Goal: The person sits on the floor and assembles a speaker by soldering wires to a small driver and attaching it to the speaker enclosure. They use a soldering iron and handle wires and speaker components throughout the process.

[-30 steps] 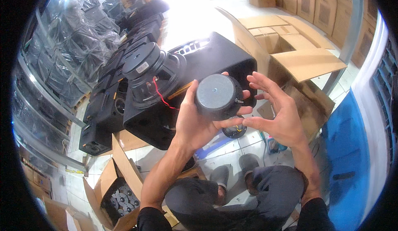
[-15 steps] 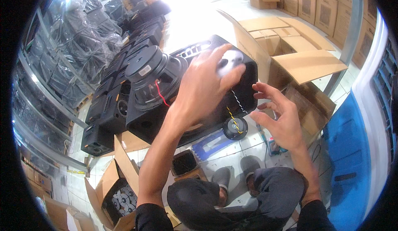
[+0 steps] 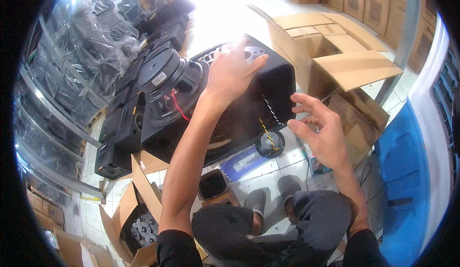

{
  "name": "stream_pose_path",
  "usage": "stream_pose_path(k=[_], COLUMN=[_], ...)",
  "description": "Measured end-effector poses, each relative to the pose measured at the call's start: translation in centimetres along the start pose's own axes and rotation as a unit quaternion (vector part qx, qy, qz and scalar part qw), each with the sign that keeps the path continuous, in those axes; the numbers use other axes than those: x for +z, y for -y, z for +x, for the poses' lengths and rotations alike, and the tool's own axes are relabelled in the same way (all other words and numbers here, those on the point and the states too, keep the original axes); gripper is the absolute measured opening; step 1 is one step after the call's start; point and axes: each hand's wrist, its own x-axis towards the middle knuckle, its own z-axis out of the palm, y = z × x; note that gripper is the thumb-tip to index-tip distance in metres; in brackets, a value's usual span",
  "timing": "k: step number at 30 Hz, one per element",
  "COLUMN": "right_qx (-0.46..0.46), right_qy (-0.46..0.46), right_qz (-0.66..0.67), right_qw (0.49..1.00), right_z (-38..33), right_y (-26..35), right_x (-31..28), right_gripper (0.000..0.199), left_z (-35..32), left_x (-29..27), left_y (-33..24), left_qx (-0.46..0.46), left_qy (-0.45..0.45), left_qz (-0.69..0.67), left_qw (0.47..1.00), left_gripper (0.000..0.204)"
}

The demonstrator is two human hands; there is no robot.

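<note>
Left hand point(image 3: 232, 70): flat on top of the black speaker cabinet point(image 3: 249, 104), fingers point(image 3: 249, 64) spread and gripping nothing; apparently steadying the box.
Right hand point(image 3: 321, 133): hovering just off the cabinet's near corner, fingers point(image 3: 306, 105) loosely open and empty, tips near the twisted wires point(image 3: 269, 118) (not clearly touching).
Twisted wires: hanging from the cabinet's side, just beyond the right fingers, down to the small round speaker point(image 3: 270, 144) on the floor below them.
Large woofer point(image 3: 167, 82): seated face-down in the cabinet, magnet up, red lead showing, well left of the left fingers.
Cardboard boxes point(image 3: 335, 51): open, beyond the right fingers.
</note>
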Motion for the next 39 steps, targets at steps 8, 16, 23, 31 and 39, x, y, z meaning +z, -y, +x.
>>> stream_pose_path(k=[8,16,23,31,39], right_qx=[0.117,-0.011,0.105,0.162,0.136], right_qy=[0.019,0.056,0.046,-0.009,-0.051], right_qz=[-0.182,-0.249,-0.098,0.082,0.144], right_qw=[0.976,0.967,0.989,0.983,0.979], right_z=[1.1,0.8,0.1,-0.9,-1.0], right_y=[-8.2,-15.0,-11.8,-6.8,-7.5], right_x=[0.9,3.3,-0.1,-0.2,0.4], right_gripper=[0.036,0.035,0.022,0.015,0.017], left_z=[-0.4,-1.8,-8.3,-8.5,-9.3], left_x=[1.4,2.3,4.5,9.4,9.7], left_y=[0.2,-0.1,-1.1,0.2,1.1], left_qx=[-0.022,0.035,0.327,0.279,0.208], left_qy=[-0.019,-0.147,-0.094,0.086,0.035], left_qz=[0.03,0.078,-0.081,-0.1,-0.185], left_qw=[0.999,0.985,0.937,0.951,0.96], left_gripper=[0.066,0.07,0.033,0.019,0.014])
